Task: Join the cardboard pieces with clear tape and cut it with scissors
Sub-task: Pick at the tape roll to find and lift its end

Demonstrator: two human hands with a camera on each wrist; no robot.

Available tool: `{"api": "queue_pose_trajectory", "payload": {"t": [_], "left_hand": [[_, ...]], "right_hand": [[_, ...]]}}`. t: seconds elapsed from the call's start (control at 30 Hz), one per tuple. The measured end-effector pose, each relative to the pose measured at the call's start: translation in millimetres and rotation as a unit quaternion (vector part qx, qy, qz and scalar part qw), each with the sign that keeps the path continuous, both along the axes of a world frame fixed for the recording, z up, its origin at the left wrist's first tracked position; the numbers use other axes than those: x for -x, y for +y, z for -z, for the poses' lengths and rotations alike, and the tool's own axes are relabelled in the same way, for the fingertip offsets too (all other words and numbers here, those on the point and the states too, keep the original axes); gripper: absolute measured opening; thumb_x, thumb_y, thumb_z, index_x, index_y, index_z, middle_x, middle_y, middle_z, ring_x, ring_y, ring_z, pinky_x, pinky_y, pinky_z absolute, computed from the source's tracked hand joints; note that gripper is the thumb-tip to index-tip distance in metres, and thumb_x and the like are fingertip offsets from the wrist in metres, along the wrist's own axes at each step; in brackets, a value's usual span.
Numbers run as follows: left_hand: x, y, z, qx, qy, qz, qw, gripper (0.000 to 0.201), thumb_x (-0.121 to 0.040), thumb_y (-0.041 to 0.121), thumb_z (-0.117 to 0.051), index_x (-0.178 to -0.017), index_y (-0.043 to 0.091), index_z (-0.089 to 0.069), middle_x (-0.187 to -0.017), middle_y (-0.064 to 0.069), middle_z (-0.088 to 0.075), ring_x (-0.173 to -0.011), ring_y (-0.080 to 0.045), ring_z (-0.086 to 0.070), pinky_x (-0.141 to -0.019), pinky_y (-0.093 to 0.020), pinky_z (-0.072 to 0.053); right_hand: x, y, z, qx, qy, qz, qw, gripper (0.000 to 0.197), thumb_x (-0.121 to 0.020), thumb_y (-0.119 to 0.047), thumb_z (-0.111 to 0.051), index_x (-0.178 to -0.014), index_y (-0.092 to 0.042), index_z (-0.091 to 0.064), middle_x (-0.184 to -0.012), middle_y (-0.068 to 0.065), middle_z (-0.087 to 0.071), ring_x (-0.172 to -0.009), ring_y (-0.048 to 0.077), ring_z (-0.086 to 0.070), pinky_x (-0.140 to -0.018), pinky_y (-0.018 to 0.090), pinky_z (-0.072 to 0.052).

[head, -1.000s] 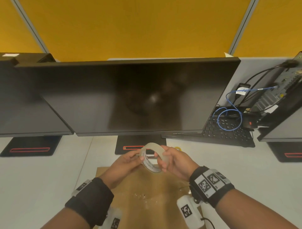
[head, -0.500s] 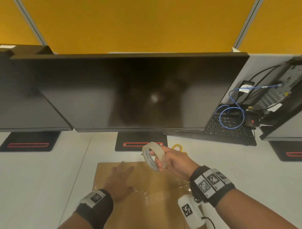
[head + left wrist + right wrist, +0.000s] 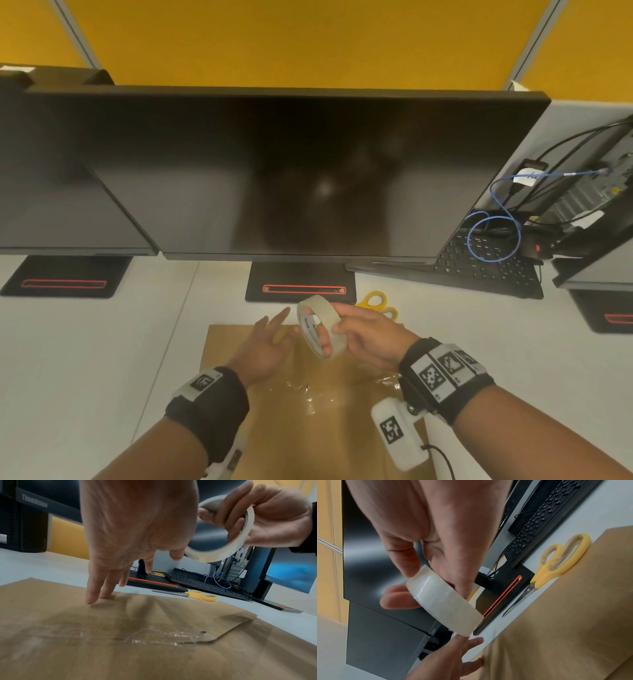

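Brown cardboard (image 3: 308, 428) lies flat on the white desk, with crinkled clear tape (image 3: 164, 637) stuck across a seam near its middle. My right hand (image 3: 363, 337) grips a roll of clear tape (image 3: 318, 325) above the cardboard's far edge, fingers through the core. The roll (image 3: 443, 601) fills the right wrist view, held between thumb and fingers. My left hand (image 3: 263, 342) hovers open just left of the roll, fingers spread and pointing down toward the cardboard (image 3: 120, 649). Yellow-handled scissors (image 3: 376, 303) lie shut on the desk beyond the cardboard's far right corner.
A large dark monitor (image 3: 291, 171) stands close behind, its base (image 3: 301, 284) just beyond the cardboard. A second monitor (image 3: 51, 171) is at left. A black keyboard (image 3: 479, 267) and blue cable (image 3: 493, 236) sit at right by a computer case.
My left hand let go of the roll, dropped flat onto the cardboard, and has now lifted back up toward the roll. The right hand kept hold of the tape.
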State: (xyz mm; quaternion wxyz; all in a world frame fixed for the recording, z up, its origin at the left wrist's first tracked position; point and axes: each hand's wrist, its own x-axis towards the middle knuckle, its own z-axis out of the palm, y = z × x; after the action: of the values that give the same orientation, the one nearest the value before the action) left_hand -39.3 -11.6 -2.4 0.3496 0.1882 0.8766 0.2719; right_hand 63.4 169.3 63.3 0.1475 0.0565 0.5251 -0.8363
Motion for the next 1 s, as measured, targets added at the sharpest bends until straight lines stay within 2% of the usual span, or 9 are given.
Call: {"api": "queue_pose_trajectory", "payload": {"t": [0.1, 0.2, 0.27, 0.33, 0.43, 0.6, 0.8, 0.9, 1.0], "left_hand": [[1.7, 1.5, 4.9, 0.008, -0.021, 0.011, 1.0, 0.054, -0.091, 0.061, -0.035, -0.142, 0.053, -0.017, -0.159, -0.002, -0.011, -0.146, -0.024, -0.008, -0.116, -0.047, -0.016], [-1.5, 4.9, -7.0, -0.025, -0.047, -0.007, 0.999, 0.048, -0.093, 0.049, -0.045, -0.138, 0.053, -0.029, -0.157, -0.001, -0.016, -0.146, -0.022, -0.009, -0.117, -0.047, -0.016], [-6.9, 7.3, -21.2, -0.11, -0.072, -0.022, 0.991, 0.041, -0.094, 0.028, -0.053, -0.13, 0.045, -0.041, -0.148, 0.001, -0.034, -0.138, -0.017, -0.029, -0.111, -0.037, -0.03], [-14.7, 10.5, -39.8, -0.211, -0.102, -0.031, 0.972, 0.037, -0.093, 0.014, -0.056, -0.12, 0.037, -0.049, -0.124, 0.008, -0.056, -0.113, -0.001, -0.053, -0.092, -0.02, -0.042], [-22.1, 14.7, -61.3, -0.297, -0.071, -0.069, 0.95, 0.028, -0.095, 0.006, -0.051, -0.111, 0.027, -0.056, -0.09, 0.013, -0.07, -0.088, 0.008, -0.062, -0.079, -0.011, -0.044], [-19.0, 14.6, -70.1, -0.339, 0.023, -0.098, 0.935, 0.037, -0.095, 0.006, -0.05, -0.107, 0.038, -0.065, -0.107, 0.013, -0.068, -0.1, -0.005, -0.063, -0.088, -0.024, -0.048], [-19.1, 18.0, -79.6, -0.319, 0.132, -0.05, 0.937, 0.058, -0.095, 0.008, -0.051, -0.107, 0.064, -0.054, -0.109, 0.036, -0.06, -0.109, 0.009, -0.054, -0.088, -0.006, -0.042], [-19.6, 21.1, -85.6, -0.279, 0.216, 0.012, 0.936, 0.057, -0.094, 0.01, -0.053, -0.114, 0.063, -0.046, -0.109, 0.054, -0.045, -0.109, 0.024, -0.043, -0.089, 0.003, -0.034], [-19.0, 22.3, -85.8, -0.286, 0.199, 0.001, 0.937, 0.057, -0.094, 0.011, -0.054, -0.108, 0.066, -0.049, -0.103, 0.048, -0.049, -0.105, 0.026, -0.043, -0.087, 0.005, -0.033]], "right_hand": [[-0.4, -2.0, 0.9, -0.007, 0.022, -0.032, 0.999, 0.039, -0.083, 0.003, -0.035, -0.112, -0.01, -0.059, -0.074, 0.0, -0.06, -0.079, 0.024, -0.05, -0.089, 0.038, -0.039], [0.5, -2.2, 3.0, -0.044, 0.01, -0.043, 0.998, 0.051, -0.078, 0.007, -0.035, -0.126, -0.004, -0.048, -0.074, -0.005, -0.062, -0.081, 0.022, -0.05, -0.088, 0.034, -0.041], [0.9, -2.6, 3.9, -0.055, 0.003, -0.048, 0.997, 0.054, -0.076, 0.006, -0.036, -0.129, -0.002, -0.045, -0.074, -0.006, -0.064, -0.082, 0.021, -0.051, -0.087, 0.032, -0.042], [1.2, -3.9, 3.1, -0.053, 0.002, -0.052, 0.997, 0.052, -0.076, 0.005, -0.038, -0.127, -0.001, -0.046, -0.076, -0.003, -0.065, -0.081, 0.022, -0.053, -0.086, 0.035, -0.041], [0.6, -4.9, -2.0, -0.071, 0.014, -0.052, 0.996, 0.045, -0.077, 0.003, -0.041, -0.121, -0.001, -0.052, -0.079, 0.002, -0.064, -0.077, 0.021, -0.058, -0.084, 0.035, -0.044], [-0.4, 0.1, -17.1, -0.137, 0.043, -0.049, 0.988, 0.035, -0.089, -0.015, -0.04, -0.113, -0.017, -0.066, -0.067, 0.003, -0.061, -0.087, 0.021, -0.057, -0.107, 0.04, -0.033], [5.7, -3.2, -25.2, -0.173, 0.03, -0.044, 0.983, 0.027, -0.085, -0.026, -0.043, -0.082, -0.023, -0.069, -0.062, 0.006, -0.059, -0.078, 0.014, -0.059, -0.1, 0.035, -0.034], [7.8, -4.4, -17.1, -0.161, 0.029, -0.032, 0.986, 0.023, -0.079, -0.033, -0.046, -0.084, -0.021, -0.065, -0.065, 0.007, -0.057, -0.079, 0.016, -0.056, -0.1, 0.042, -0.034], [6.6, -4.0, -7.5, -0.148, 0.023, -0.027, 0.988, 0.027, -0.078, -0.033, -0.044, -0.093, -0.021, -0.063, -0.068, 0.007, -0.055, -0.081, 0.018, -0.053, -0.1, 0.051, -0.032]]}}
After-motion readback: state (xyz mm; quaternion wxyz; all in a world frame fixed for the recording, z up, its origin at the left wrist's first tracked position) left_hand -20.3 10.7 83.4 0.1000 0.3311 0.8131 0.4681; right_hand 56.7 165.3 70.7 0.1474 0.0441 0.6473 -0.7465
